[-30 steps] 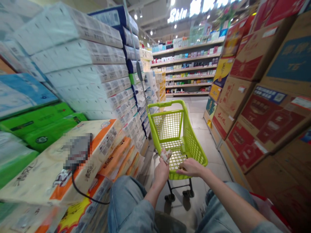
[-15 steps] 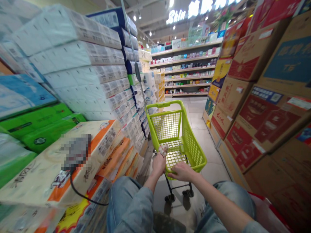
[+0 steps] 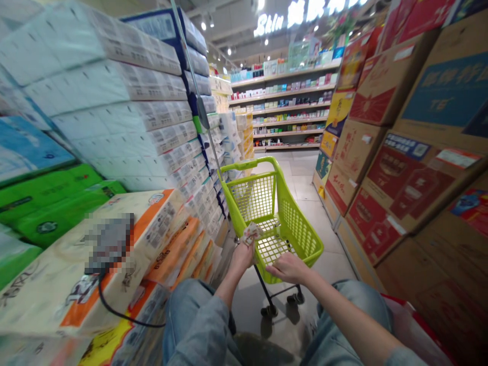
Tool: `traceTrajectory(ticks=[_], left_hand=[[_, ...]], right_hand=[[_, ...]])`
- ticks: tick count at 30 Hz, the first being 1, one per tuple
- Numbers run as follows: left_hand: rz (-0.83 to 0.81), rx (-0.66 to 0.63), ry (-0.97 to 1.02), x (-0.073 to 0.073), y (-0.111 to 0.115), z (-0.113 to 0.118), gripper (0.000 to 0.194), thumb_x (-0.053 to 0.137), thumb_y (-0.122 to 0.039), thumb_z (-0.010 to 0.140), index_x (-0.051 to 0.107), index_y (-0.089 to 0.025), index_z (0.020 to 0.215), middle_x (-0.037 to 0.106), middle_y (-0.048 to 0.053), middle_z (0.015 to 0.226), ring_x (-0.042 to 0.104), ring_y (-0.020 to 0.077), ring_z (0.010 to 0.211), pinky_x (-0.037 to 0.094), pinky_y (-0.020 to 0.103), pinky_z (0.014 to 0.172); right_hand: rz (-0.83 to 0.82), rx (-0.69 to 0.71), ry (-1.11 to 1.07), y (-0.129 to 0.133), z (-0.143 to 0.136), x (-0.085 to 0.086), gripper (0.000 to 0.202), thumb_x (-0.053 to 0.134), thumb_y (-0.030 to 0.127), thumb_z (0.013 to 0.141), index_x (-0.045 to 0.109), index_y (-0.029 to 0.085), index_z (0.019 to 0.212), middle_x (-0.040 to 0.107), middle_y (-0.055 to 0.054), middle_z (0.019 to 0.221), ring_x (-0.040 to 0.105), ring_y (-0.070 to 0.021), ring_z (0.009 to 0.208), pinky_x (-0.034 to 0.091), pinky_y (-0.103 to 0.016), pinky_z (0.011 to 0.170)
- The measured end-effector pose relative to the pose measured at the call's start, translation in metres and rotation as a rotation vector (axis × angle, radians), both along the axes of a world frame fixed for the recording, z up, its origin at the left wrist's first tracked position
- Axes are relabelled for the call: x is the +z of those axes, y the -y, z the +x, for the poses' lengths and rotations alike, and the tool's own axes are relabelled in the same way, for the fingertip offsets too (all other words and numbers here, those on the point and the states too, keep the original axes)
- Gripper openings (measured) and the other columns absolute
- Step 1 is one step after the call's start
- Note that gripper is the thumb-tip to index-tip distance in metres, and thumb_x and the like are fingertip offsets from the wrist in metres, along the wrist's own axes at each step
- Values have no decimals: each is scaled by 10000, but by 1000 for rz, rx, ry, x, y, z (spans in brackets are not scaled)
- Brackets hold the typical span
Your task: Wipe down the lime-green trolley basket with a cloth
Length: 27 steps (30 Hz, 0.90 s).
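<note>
Though still in hand (image 3: 243,255), cloth (image 3: 251,234) leftward

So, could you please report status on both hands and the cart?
Left hand holding crumpled wad. Right hand at near end of green cart, grip unclear. Stacked packs close left, cartons right.

A green plastic cart (image 3: 299,222) stands between stacked white wrapped packs (image 3: 110,81), left, and brown cardboard boxes (image 3: 354,150), right.
</note>
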<state>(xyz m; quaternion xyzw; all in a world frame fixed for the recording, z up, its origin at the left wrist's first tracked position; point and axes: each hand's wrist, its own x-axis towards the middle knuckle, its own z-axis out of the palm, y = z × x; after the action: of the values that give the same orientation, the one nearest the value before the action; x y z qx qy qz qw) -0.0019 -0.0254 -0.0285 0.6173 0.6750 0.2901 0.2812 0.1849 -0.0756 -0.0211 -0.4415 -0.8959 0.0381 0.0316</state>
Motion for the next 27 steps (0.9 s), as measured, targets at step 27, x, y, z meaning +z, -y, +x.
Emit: traceTrajectory(ticks=[27], left_hand=[[546,-606,-543,21,-6,-24,448,436,-117,831,473,-209,1268,483,79,1324,424,196,1213,320,376,1053]], right_hand=[[28,-43,9,9,13,-3,694,143,525,921,687,182,659,678,-71,650,602,-153,619,292,-251,566]])
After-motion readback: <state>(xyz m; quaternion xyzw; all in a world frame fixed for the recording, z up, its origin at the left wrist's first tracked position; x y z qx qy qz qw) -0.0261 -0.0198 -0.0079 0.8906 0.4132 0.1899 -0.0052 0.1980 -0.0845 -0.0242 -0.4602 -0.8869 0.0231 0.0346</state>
